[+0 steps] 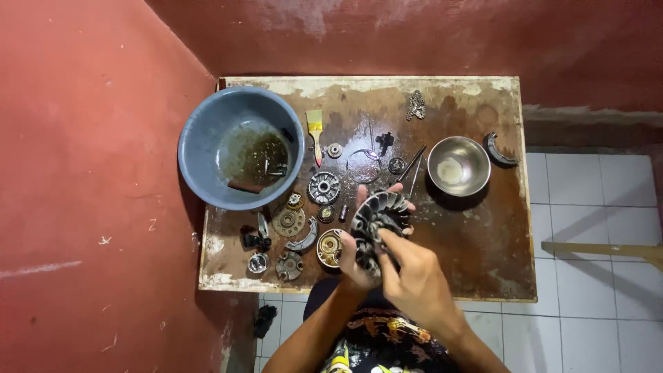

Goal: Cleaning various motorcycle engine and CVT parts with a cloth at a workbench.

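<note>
Left hand [353,254] cradles finned pulley disc [378,220] from below; right hand [413,276] pinches rim. Keep disc above surface [476,235], rotate slowly, grip firm, clear of loose parts.

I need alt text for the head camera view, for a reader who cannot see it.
Seen from above, a person's left hand and right hand hold a dark finned metal disc over a stained wooden table. On the table lie small metal engine parts, a blue plastic basin with dirty liquid, a paintbrush and a steel bowl.
</note>
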